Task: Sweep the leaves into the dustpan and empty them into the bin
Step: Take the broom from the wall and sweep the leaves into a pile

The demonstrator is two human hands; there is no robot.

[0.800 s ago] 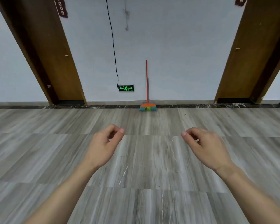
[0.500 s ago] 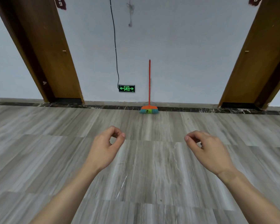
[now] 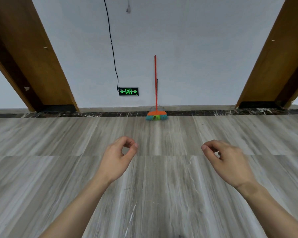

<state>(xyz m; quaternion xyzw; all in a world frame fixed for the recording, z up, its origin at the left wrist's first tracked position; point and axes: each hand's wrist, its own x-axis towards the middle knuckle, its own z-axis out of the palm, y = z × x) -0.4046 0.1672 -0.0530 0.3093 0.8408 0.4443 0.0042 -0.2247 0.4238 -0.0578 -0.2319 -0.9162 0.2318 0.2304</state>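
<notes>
A broom with a red-orange handle and an orange, green and blue head stands upright against the white wall straight ahead. My left hand hovers over the floor, fingers curled with thumb and forefinger nearly touching, holding nothing. My right hand hovers at the same height to the right, fingers curled loosely, also holding nothing. Both hands are well short of the broom. No leaves, dustpan or bin are in view.
Grey wood-look floor tiles run to a dark marble skirting. Brown door frames stand at left and right. A lit green exit sign sits low on the wall with a black cable above it.
The view has drawn closer to the wall and broom. Both hands keep the same curled pose, shifting only slightly.
</notes>
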